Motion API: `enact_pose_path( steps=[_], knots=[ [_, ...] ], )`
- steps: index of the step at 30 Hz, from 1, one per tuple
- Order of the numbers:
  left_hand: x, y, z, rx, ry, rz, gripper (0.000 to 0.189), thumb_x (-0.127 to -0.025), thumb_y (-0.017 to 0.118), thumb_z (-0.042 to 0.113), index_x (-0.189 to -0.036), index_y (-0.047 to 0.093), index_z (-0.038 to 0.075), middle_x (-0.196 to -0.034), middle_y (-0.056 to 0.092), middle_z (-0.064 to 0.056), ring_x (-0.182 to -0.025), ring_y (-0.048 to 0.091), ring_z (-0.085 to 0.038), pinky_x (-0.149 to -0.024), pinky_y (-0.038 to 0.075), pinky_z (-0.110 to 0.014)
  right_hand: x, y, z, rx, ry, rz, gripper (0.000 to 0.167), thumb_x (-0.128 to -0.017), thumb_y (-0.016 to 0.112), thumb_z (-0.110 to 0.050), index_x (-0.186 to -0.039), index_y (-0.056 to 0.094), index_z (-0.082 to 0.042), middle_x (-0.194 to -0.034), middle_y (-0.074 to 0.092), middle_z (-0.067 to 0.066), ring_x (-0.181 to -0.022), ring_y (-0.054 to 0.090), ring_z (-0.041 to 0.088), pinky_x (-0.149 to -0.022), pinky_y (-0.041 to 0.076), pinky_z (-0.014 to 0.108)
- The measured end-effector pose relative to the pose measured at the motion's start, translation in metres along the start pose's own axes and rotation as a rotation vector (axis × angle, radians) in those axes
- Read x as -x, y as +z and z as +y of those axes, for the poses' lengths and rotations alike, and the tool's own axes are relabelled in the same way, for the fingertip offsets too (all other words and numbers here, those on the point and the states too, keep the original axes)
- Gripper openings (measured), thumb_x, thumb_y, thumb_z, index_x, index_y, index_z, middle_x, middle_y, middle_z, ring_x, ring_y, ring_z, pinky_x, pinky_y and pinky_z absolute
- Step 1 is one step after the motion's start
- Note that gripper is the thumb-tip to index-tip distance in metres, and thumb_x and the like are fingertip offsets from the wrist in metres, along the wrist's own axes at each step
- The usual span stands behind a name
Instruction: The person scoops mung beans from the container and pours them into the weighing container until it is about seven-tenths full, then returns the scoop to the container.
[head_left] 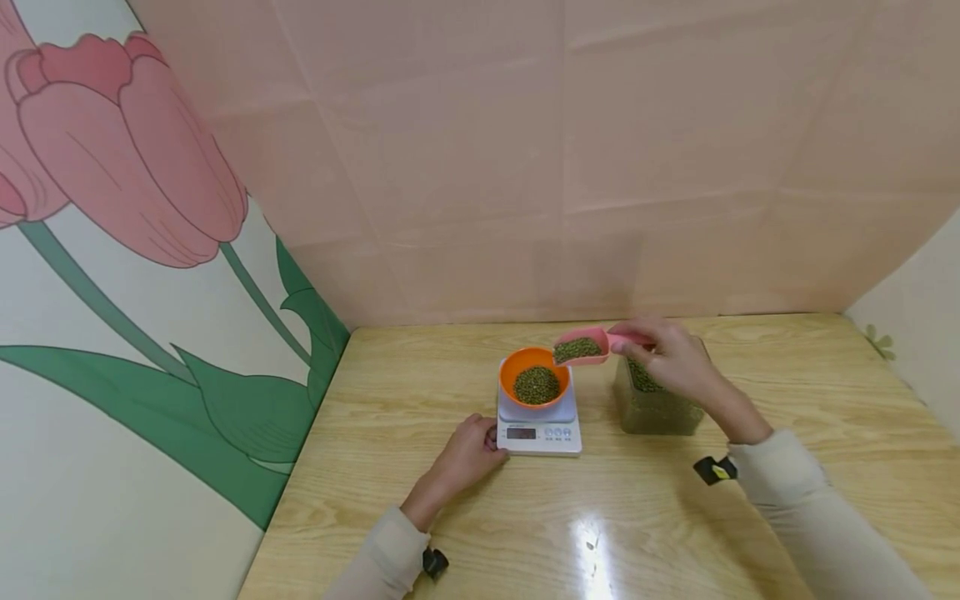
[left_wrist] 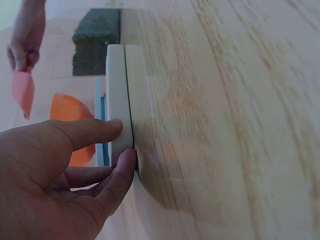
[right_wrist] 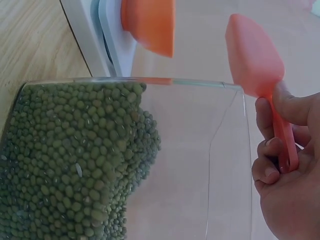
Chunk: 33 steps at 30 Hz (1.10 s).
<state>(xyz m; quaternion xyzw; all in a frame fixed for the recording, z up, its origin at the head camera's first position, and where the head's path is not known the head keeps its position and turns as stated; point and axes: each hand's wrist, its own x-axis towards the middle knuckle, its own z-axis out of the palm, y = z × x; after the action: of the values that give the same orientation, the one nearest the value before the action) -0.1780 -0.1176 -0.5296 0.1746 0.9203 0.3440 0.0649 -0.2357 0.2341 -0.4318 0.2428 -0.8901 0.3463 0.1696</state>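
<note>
My right hand [head_left: 671, 358] grips the handle of a pink scoop [right_wrist: 254, 56] loaded with green mung beans [head_left: 577, 349]. The scoop's front end is at the right rim of an orange bowl [head_left: 512, 367], above it. Mung beans cover the bottom of that bowl, which sits on a white kitchen scale [head_left: 540, 447]. At the scale's front left corner, my left hand [head_left: 468, 454] pinches the edge, thumb [left_wrist: 107, 131] and fingertips against the casing in the left wrist view. The digits on the scale's display cannot be read.
A clear square container [head_left: 660, 423] of mung beans stands right of the scale, partly under my right hand. In the right wrist view, beans [right_wrist: 65, 160] show through its wall. The wooden table [head_left: 405, 367] meets a pink-covered wall [head_left: 480, 208] behind and a tulip-painted wall [head_left: 150, 325] at left.
</note>
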Motion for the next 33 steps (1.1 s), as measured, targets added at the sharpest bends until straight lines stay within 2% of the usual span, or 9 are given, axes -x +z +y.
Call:
enact_pose_path(
  steps=[13, 17, 23, 33],
  knots=[
    [0.0, 0.0, 0.0, 0.003, 0.003, 0.0, 0.019, -0.089, 0.082, 0.008, -0.104, 0.072, 0.002, -0.087, 0.057, -0.002, -0.08, 0.047, -0.008, -0.067, 0.042, -0.019, -0.002, 0.01, -0.007, -0.04, 0.01, -0.101, 0.021, -0.101, 0.073, -0.011, -0.12, 0.077, -0.002, -0.116, 0.077, 0.018, -0.094, 0.073, 0.027, -0.077, 0.058, 0.033],
    [0.0, 0.0, -0.001, 0.009, 0.004, -0.001, 0.019, -0.089, 0.082, 0.008, -0.104, 0.071, 0.002, -0.088, 0.058, -0.004, -0.08, 0.047, -0.008, -0.067, 0.043, -0.019, -0.003, 0.013, -0.01, -0.034, 0.011, -0.115, 0.021, -0.101, 0.073, -0.013, -0.12, 0.077, -0.003, -0.115, 0.078, 0.017, -0.093, 0.071, 0.024, -0.078, 0.057, 0.034],
    [0.001, 0.0, 0.0, 0.01, 0.001, -0.004, 0.019, -0.089, 0.082, 0.008, -0.104, 0.072, 0.002, -0.089, 0.059, -0.005, -0.08, 0.048, -0.008, -0.067, 0.044, -0.019, -0.004, 0.016, -0.014, -0.009, 0.011, -0.144, 0.021, -0.1, 0.075, -0.014, -0.119, 0.077, -0.004, -0.11, 0.078, 0.014, -0.084, 0.061, 0.016, -0.072, 0.05, 0.029],
    [0.0, 0.0, -0.001, 0.005, 0.005, -0.003, 0.018, -0.089, 0.082, 0.007, -0.103, 0.072, 0.002, -0.088, 0.06, -0.006, -0.08, 0.048, -0.008, -0.067, 0.043, -0.019, -0.006, 0.021, -0.012, 0.005, 0.0, -0.175, 0.022, -0.099, 0.075, -0.011, -0.12, 0.077, -0.004, -0.112, 0.079, 0.013, -0.096, 0.068, 0.024, -0.081, 0.054, 0.04]
  ],
)
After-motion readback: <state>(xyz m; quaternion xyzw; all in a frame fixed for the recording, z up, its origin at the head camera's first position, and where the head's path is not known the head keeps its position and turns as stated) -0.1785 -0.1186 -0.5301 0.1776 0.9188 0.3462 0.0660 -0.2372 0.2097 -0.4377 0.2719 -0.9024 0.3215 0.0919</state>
